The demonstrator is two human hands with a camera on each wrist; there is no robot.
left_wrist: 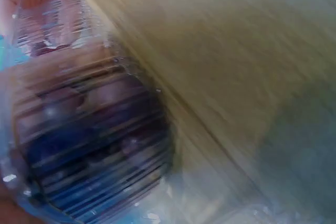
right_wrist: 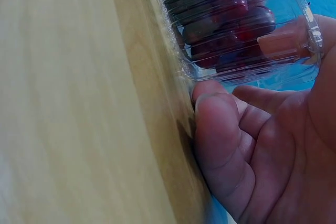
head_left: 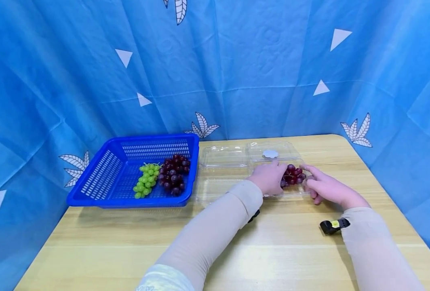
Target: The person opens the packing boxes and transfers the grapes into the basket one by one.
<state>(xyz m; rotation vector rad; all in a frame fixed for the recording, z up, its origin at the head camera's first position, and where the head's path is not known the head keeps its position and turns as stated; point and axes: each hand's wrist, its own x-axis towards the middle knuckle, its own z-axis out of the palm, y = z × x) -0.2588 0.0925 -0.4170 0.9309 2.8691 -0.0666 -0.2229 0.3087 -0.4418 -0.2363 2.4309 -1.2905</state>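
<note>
A bunch of dark red grapes (head_left: 293,175) lies in the right-hand clear plastic box (head_left: 298,195). My left hand (head_left: 268,178) reaches over the box's left side, its fingers around that end of the bunch and hiding part of it. In the blurred left wrist view, grapes (left_wrist: 100,124) show through the ribbed wall. At the right end, my right hand (head_left: 325,186) grips the box, one digit hooked over the rim. The right wrist view has the grapes (right_wrist: 226,19) behind clear plastic, with the other fingers (right_wrist: 220,129) curled low outside near the table.
Another clear box (head_left: 215,188) stands open on the left. Behind, a lid (head_left: 277,147) bears a white label (head_left: 270,154). The blue basket (head_left: 87,201) at left holds green grapes (head_left: 146,180) and dark grapes (head_left: 173,173). A blue curtain (head_left: 251,72) hangs behind the wooden table (head_left: 258,258).
</note>
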